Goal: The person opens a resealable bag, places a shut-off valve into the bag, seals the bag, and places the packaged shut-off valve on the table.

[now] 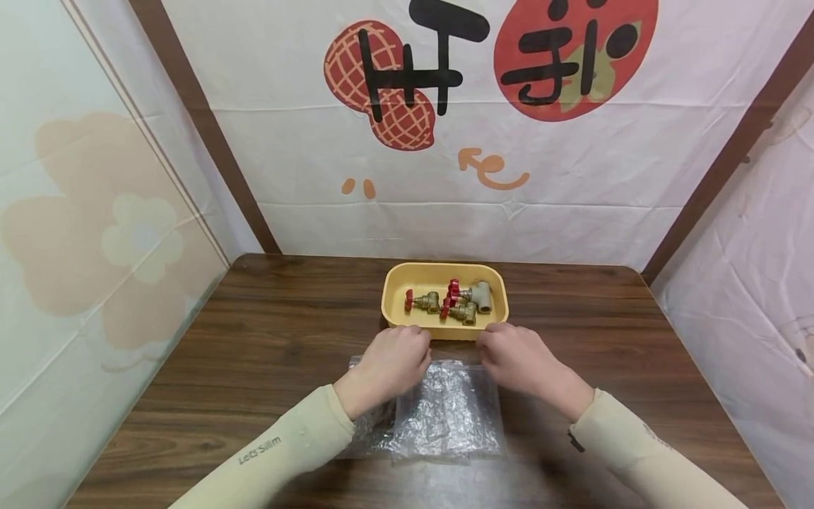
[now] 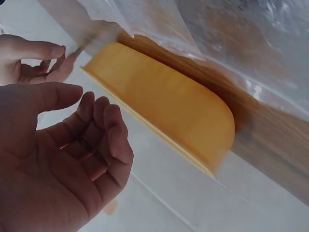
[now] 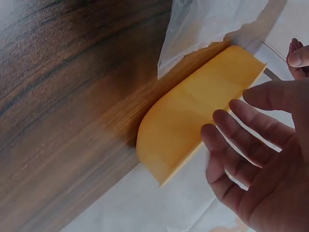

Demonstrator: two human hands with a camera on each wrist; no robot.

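Note:
A yellow plastic tray (image 1: pixel 445 334) stands at the back of the table. Inside it lie a brass valve with a red handwheel (image 1: pixel 425 302), a second brass valve (image 1: pixel 462 312) and a grey-bodied valve (image 1: pixel 482 297), also red-wheeled. At the tray's near rim, toward its left, is my left hand (image 1: pixel 391 360), its fingers loosely bent around nothing in the left wrist view. My right hand (image 1: pixel 524 359) is by the right part of that rim, fingers relaxed and empty, fingertips overlapping the tray's edge in the right wrist view. Clear plastic bags (image 1: pixel 448 417) lie flat below and between the hands.
The dark wood table (image 1: pixel 286 339) extends to both sides of the tray. Behind it hangs a white printed cloth (image 1: pixel 445 226), with more cloth at the left and right sides. Brown posts (image 1: pixel 210 134) stand at the back corners.

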